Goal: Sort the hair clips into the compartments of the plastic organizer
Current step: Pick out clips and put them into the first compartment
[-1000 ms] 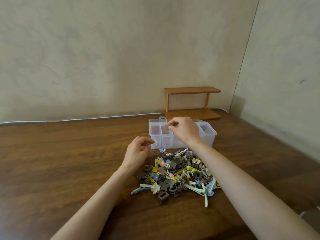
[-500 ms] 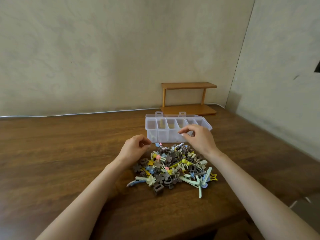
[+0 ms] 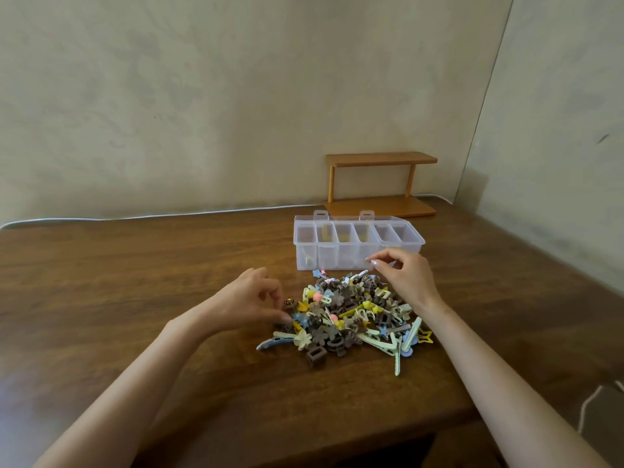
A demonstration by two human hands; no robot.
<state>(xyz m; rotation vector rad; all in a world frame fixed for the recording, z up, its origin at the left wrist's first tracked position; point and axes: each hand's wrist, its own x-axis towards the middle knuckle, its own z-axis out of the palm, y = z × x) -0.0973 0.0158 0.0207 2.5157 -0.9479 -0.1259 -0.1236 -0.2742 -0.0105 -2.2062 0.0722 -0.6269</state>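
Head camera: my left hand [image 3: 251, 300] is pinching into the hair clips [image 3: 351, 315], right hand [image 3: 403, 276] hovering narrow, apparently empty, near the organizer [image 3: 358, 244]; clips looking light, stiff, tangle-prone, best taken singly.

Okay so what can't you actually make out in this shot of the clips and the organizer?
Head view only:
- Whether the left hand grips a clip: its curled fingers hide the pile's left edge.
- Whether the right hand pinches anything: fingertips too small.
- What lies in the plastic organizer: frosted walls blur it.
- Clips deep in the hair clip pile: upper clips cover them.
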